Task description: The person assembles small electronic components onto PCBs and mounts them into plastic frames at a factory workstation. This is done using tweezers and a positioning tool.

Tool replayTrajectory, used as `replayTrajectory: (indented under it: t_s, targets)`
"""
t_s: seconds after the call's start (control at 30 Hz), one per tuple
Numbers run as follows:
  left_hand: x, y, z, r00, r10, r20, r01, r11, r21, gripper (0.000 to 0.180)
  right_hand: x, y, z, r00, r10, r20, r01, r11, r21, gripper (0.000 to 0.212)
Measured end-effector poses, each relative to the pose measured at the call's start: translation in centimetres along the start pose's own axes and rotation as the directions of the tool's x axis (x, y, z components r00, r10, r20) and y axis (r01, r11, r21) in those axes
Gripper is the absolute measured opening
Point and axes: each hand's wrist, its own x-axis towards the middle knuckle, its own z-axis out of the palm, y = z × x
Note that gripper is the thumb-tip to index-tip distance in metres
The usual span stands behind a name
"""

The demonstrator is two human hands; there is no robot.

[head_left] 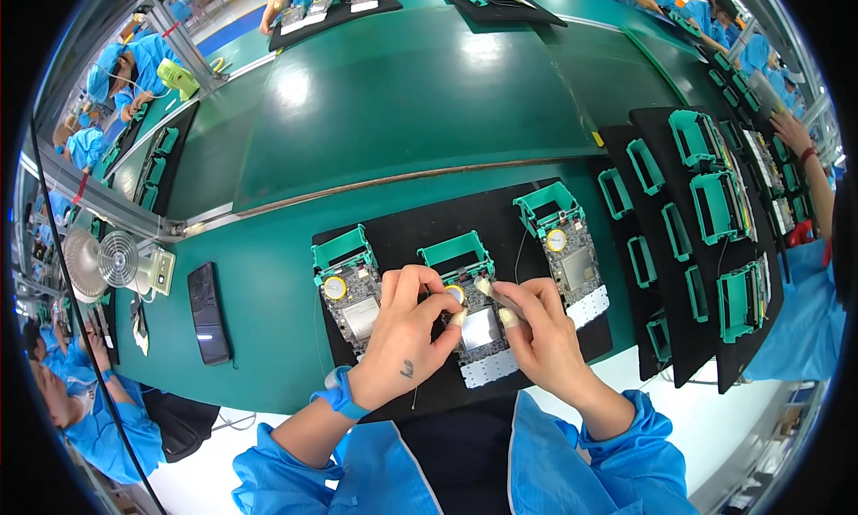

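Three circuit boards with green plastic frames lie in a row on a black mat. Both hands are over the middle circuit board. Pale finger cots cover some fingertips. My left hand, a blue band at its wrist, pinches thumb and forefinger together at that board's left side; what they hold, if anything, is too small to see. On the other side my right hand is closed around a small greyish thing I cannot make out, near the green frame. The left board and right board each carry a round yellow-rimmed cell.
Left on the green bench lie a black phone and small fans. Black trays with green frames stand at the right, beside a co-worker's arm. A green conveyor belt runs beyond the bench; other people work around it.
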Motion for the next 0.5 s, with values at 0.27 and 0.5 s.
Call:
replayTrajectory:
  t_s: [0.27,0.5]
  targets:
    - [0.0,1.1,0.5,0.998,-0.037,-0.052,0.040,0.998,0.052,0.017,-0.5,0.0,-0.1,0.997,-0.053,0.049,0.055,0.998,-0.039,0.049]
    - [0.1,1.1,0.5,0.997,-0.058,-0.054,0.061,0.997,0.056,0.017,-1.8,-0.2,-0.8,0.995,-0.062,0.073,0.073,0.987,-0.146,0.053]
